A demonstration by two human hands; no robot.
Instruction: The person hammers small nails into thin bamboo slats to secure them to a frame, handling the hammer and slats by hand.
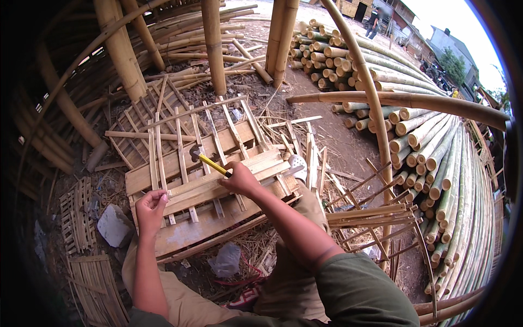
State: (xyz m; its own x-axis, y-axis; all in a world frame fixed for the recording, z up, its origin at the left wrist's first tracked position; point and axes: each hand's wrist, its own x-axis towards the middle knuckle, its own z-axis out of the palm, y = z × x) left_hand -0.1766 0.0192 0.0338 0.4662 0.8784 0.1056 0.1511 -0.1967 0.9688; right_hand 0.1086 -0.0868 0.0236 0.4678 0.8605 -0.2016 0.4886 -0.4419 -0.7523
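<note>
We see the right hand closed around the handle of a hammer, whose dark head is to the left of this hand and above the wooden slats. The left hand is at the left end of these slats, with thumb and finger near to each other; if they pinch some small thing, we cannot tell well. Under both hands we find the wooden bench, and to the left of the left hand a pale block lies on the ground
</note>
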